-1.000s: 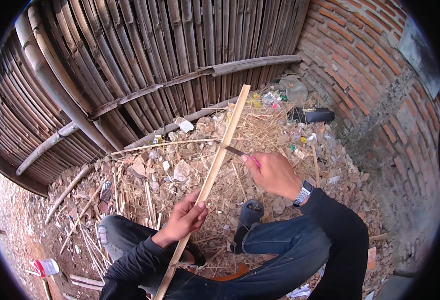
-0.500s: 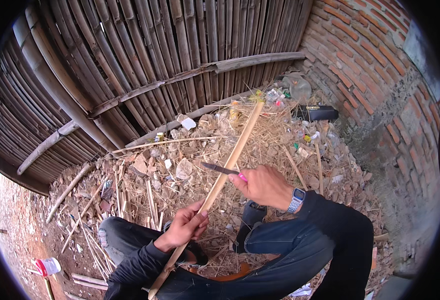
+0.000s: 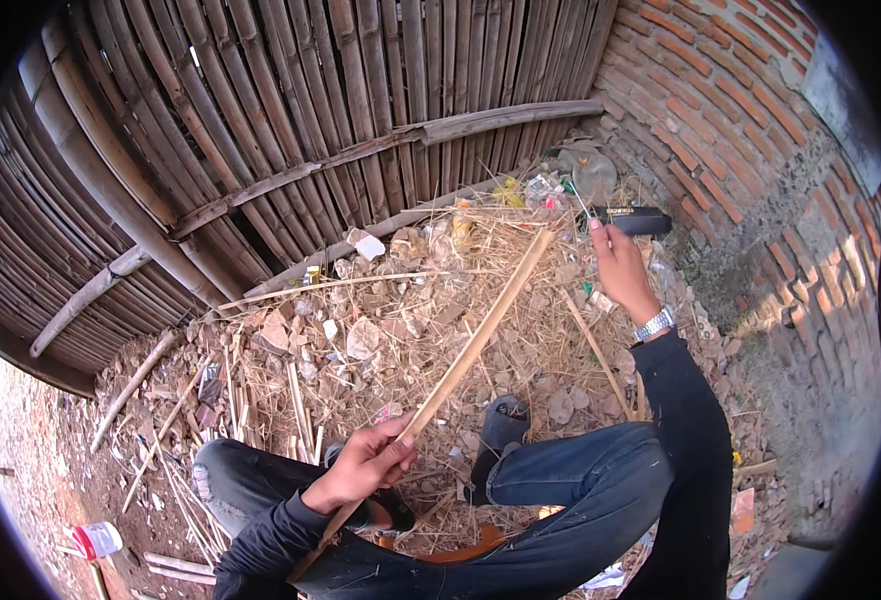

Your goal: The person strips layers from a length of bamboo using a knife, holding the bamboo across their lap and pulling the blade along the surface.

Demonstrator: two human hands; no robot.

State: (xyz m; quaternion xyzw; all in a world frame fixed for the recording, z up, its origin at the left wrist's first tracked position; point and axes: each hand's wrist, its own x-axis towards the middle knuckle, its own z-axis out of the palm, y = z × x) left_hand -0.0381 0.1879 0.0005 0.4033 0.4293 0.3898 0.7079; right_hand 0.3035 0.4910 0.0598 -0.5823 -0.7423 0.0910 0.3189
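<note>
My left hand (image 3: 369,464) is closed around the lower part of a long, pale bamboo strip (image 3: 481,340). The strip slants up and to the right, its lower end passing under my left forearm. Past the strip's far end, to its right, my right hand (image 3: 621,262) grips a small knife (image 3: 580,202), the fingers hiding its handle. The thin blade points up and to the left, apart from the strip. A black box-like object (image 3: 633,221) lies just beyond my right hand.
Straw, stones and litter (image 3: 411,290) cover the ground ahead. A bamboo slat wall (image 3: 361,100) closes the far side, a brick wall (image 3: 701,130) the right. Cut strips (image 3: 301,410) lie left of centre. A red-and-white container (image 3: 97,540) stands at the lower left.
My right hand has lifted the knife off the strip and moved away, up and to the right, past its far end. The strip's far end has swung slightly right; my left hand keeps its grip.
</note>
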